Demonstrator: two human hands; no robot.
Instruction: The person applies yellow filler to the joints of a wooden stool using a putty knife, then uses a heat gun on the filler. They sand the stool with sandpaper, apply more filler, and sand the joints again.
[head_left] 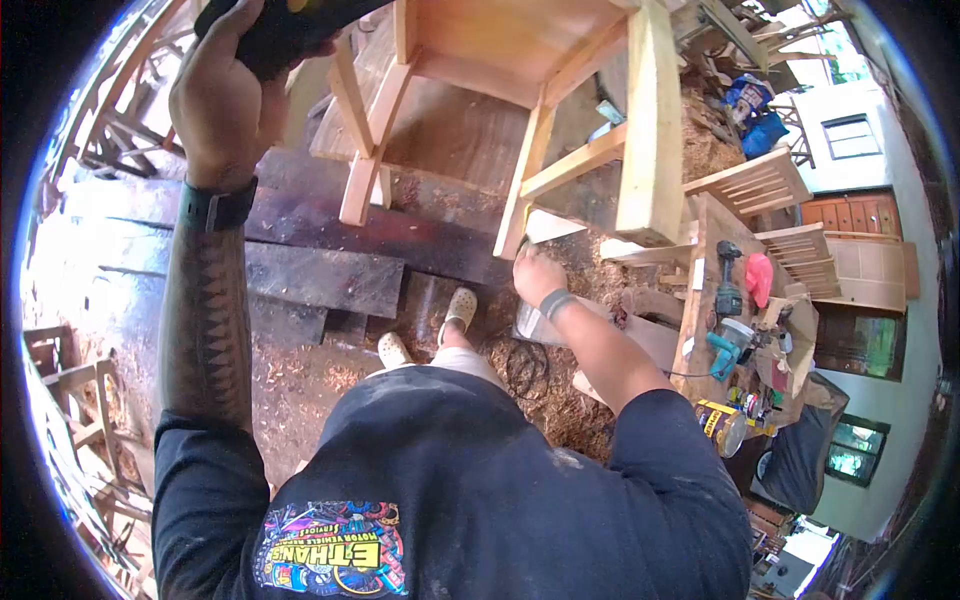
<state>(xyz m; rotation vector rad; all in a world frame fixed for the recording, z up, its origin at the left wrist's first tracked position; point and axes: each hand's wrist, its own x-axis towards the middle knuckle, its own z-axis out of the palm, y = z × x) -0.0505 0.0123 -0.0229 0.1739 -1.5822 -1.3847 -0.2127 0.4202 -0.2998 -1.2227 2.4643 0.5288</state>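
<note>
My left hand [225, 100] is raised at the upper left, shut on a black power tool with yellow markings [285, 25] that runs out of the top edge. An unfinished pale wooden chair frame [560, 120] stands on dark planks. My right hand [537, 275] is low beside the foot of its front leg [512, 235], with the fingers curled. Whether it grips the leg or something small is hidden. A grey sheet [533, 322] lies just under that hand.
Dark planks [320, 275] and sawdust [570, 400] cover the floor around my feet in beige clogs [460, 305]. At the right, a workbench [700, 300] holds a dark drill [728, 280], a teal drill [725, 350] and a pink object [760, 278]. A yellow can [720, 425] is near it. Slatted chair parts [760, 185] are stacked behind.
</note>
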